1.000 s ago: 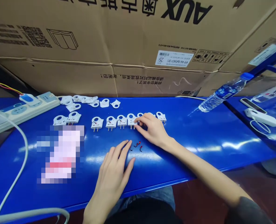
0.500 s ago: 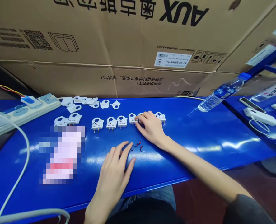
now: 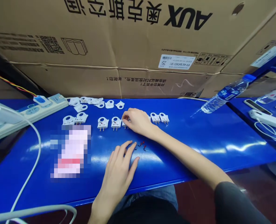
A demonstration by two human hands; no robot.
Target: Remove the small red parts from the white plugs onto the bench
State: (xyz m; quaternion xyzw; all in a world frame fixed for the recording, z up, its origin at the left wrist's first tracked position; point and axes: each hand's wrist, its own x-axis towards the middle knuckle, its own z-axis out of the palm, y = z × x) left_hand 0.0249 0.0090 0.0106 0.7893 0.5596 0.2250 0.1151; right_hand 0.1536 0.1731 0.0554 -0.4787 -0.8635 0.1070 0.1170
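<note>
A row of white two-pin plug housings, several in number, lies across the blue table, their metal pins toward me. My right hand (image 3: 139, 120) reaches over the middle of the row, fingers curled closed on one white plug housing (image 3: 125, 124); its fingers cover most of that piece and some neighbours. Just left of it lies another plug housing (image 3: 115, 122), with a dark wire or part showing inside. My left hand (image 3: 118, 169) rests on the table with fingers apart, holding nothing. By its fingertips are small red-and-black wire pieces (image 3: 144, 147).
Loose white shell pieces (image 3: 109, 104) lie at the back, beside a white power strip (image 3: 32, 110) with a plug in it. A water bottle (image 3: 225, 95) leans at the right. Cardboard boxes (image 3: 138, 40) stand behind. White cable (image 3: 36, 155) crosses the left side.
My right hand has moved left along the row, uncovering plug housings on its right. My left hand stays in about the same place. The view has shifted slightly.
</note>
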